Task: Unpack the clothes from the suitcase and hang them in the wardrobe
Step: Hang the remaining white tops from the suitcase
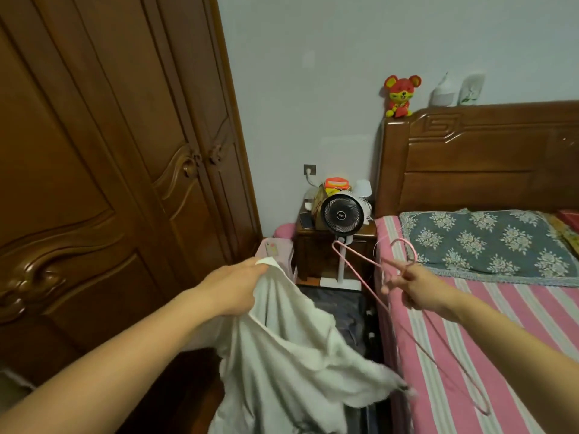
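- Up front, the left hand [233, 286] has its grip bunched round the top edge of a white garment [282, 364], which hangs from the fist and spreads down toward the bottom of the view.
- The right hand [418, 288] pinches a pink wire hanger [404, 317] at the neck just under its hook; the hook curls up over the bed, one end of the hanger points toward the fan, and the other end slants down over the striped sheet.
- Garment and hanger are apart, each held in the air by its own hand.
- A dark suitcase [341, 311] lies on the floor between the wardrobe and the bed, partly hidden by the garment.
- The wooden wardrobe [103, 170] fills the left side, its carved doors closed.
- The bed [488, 333] on the right has a pink striped sheet and a blue flowered pillow [488, 242] by the headboard.
- A fan [342, 216] stands in front of a small nightstand [313, 245] in the corner.
- A red and yellow plush toy [399, 95] sits on top of the headboard.
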Available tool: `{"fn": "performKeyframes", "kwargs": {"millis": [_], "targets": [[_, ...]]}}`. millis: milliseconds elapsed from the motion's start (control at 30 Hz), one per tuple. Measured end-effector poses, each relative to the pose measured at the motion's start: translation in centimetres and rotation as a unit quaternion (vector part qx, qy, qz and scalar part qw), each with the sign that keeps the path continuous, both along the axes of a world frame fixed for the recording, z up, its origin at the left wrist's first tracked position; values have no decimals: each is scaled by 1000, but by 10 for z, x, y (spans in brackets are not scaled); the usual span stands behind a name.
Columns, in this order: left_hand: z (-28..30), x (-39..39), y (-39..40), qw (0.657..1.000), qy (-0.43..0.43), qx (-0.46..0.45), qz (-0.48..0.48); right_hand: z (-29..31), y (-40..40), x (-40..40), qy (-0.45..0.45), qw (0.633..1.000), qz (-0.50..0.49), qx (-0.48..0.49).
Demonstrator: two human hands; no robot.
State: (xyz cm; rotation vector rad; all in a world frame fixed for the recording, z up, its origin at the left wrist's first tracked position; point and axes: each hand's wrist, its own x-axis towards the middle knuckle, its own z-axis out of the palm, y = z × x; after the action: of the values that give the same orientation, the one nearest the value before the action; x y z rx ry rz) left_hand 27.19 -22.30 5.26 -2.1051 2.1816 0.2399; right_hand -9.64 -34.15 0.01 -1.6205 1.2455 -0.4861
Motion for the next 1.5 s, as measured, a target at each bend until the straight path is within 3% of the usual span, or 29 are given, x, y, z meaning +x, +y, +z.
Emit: {"fn": "performKeyframes", "kwargs": {"millis": [100,200,400,500,567,633,700,767,800,867,900,933,1033,1100,1133,1167,1233,1333,1400,1500], "targets": [[-10,-10,-6,993,-92,67,14,-6,14,-5,34,988,17,-149],[-11,-19,-6,979,-177,95,35,5,34,0,-16,984,52,-168],[3,-43,2,978,-183,90,34,25,56,51,-17,962,128,-240],[26,-71,11,982,-185,21,-9,27,57,89,-14,948,204,-245],[42,-83,16,982,-168,-68,-55,27,53,105,-42,942,195,-271],[56,-87,18,964,-148,-191,-115,34,46,112,-149,950,136,-236],[71,-85,18,948,-41,-287,-132,49,39,112,-269,944,102,-160],[85,-80,17,937,37,-330,-109,68,35,106,-321,931,102,-138],[94,-77,13,932,24,-348,-96,79,34,103,-323,927,112,-152],[112,-72,4,920,-88,-366,-106,96,32,97,-299,925,140,-187],[118,-69,-1,925,-131,-333,-129,101,29,94,-288,926,145,-195],[124,-68,-4,942,-114,-286,-134,106,26,93,-277,928,144,-203],[124,-71,-12,968,-46,-214,-122,104,24,97,-229,932,44,-279],[117,-73,-15,967,-23,-238,-87,90,38,100,-178,871,-146,-433],[115,-74,-17,964,-13,-258,-67,80,52,103,-179,832,-204,-484],[112,-77,-18,958,3,-282,-51,65,69,108,-187,816,-209,-505],[113,-85,-20,950,39,-308,-24,35,94,124,-183,867,-115,-450],[114,-93,-19,948,78,-308,-4,-2,92,144,-201,950,-19,-238],[116,-82,-18,942,93,-320,22,-20,78,138,-172,968,41,-177],[124,-40,-7,928,151,-333,72,-54,62,88,43,946,213,-240]]}}
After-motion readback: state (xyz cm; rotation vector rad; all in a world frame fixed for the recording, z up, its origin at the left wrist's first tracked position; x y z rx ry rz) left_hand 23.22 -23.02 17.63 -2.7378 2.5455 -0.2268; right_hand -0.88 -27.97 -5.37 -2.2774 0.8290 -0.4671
